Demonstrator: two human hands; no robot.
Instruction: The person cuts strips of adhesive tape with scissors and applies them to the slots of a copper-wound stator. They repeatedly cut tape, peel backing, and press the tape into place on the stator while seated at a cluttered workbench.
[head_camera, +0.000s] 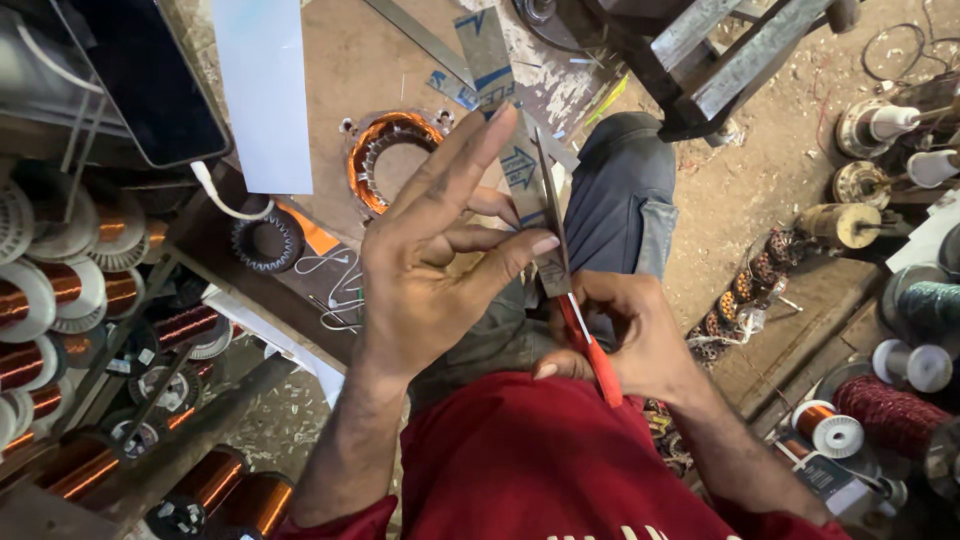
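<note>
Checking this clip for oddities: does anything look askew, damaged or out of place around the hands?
Nothing wrong at the hands: the left hand holds a grey printed strip and the right hand works red-handled scissors along it. The dirt floor is littered with wire scraps.

A long grey paper strip with blue arrows (520, 170) is held upright, gripped between thin red-handled steel scissors (572, 300).
</note>
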